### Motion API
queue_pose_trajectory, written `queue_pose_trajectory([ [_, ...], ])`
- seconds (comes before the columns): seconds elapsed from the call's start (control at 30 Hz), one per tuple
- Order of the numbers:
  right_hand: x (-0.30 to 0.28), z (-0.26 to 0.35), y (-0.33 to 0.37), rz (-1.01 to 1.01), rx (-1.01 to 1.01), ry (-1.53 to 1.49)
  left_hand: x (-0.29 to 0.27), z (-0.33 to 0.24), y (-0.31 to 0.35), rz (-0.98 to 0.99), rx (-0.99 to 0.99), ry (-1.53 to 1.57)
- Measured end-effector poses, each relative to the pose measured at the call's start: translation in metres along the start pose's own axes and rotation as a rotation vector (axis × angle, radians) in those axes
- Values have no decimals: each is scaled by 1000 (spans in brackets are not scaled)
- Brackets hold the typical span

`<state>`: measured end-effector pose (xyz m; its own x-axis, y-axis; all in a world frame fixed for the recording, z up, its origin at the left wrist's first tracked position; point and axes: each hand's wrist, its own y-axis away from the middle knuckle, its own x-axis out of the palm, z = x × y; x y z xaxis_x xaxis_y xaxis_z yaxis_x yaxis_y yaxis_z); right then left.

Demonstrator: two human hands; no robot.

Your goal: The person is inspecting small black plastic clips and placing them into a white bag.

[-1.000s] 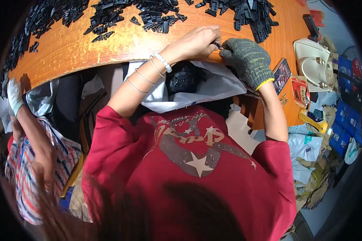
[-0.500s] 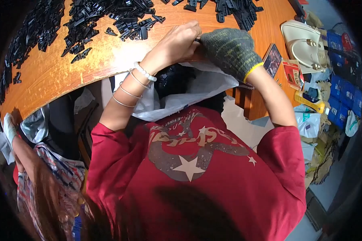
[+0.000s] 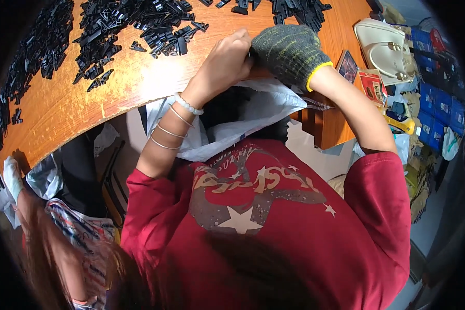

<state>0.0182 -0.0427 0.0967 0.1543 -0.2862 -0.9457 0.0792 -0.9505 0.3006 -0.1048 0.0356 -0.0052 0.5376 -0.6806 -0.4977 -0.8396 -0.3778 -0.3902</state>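
My bare left hand (image 3: 227,61), with bracelets on its wrist, is closed at the table's near edge. Against it is my right hand (image 3: 285,56), in a dark green knitted glove with a yellow cuff. The right fingers are hidden by the glove's back and the angle. Whatever lies between the two hands cannot be seen. Just below them a white plastic bag (image 3: 266,120) hangs open between me and the table, with dark contents (image 3: 225,103). Beyond my hands, small black plastic clip-like parts (image 3: 163,31) lie in heaps on the wooden table (image 3: 134,77).
A phone (image 3: 347,67), a red packet (image 3: 372,85) and a cream handbag (image 3: 385,49) are on the right. Blue packages (image 3: 442,106) stand farther right. At the left, another person's white-gloved hand (image 3: 11,175) is by the table edge.
The view has shifted slightly, so the heaps sit a little farther left and higher. My hands stay together, the right glove tilted a little differently.
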Motion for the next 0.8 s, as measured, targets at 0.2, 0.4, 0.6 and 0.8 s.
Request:
queue_pose_trajectory([
  [0.2,7,5,8,26,50,-4,-1,-4,5,-44,-22,54],
  [0.4,15,3,18,-142,87,-116,0,2,5,-71,42,84],
  [0.6,23,-6,24,-229,5,-168,2,5,4,-64,46,53],
  [0.8,22,-1,17,-204,41,-88,-2,-1,3,-6,-20,34],
])
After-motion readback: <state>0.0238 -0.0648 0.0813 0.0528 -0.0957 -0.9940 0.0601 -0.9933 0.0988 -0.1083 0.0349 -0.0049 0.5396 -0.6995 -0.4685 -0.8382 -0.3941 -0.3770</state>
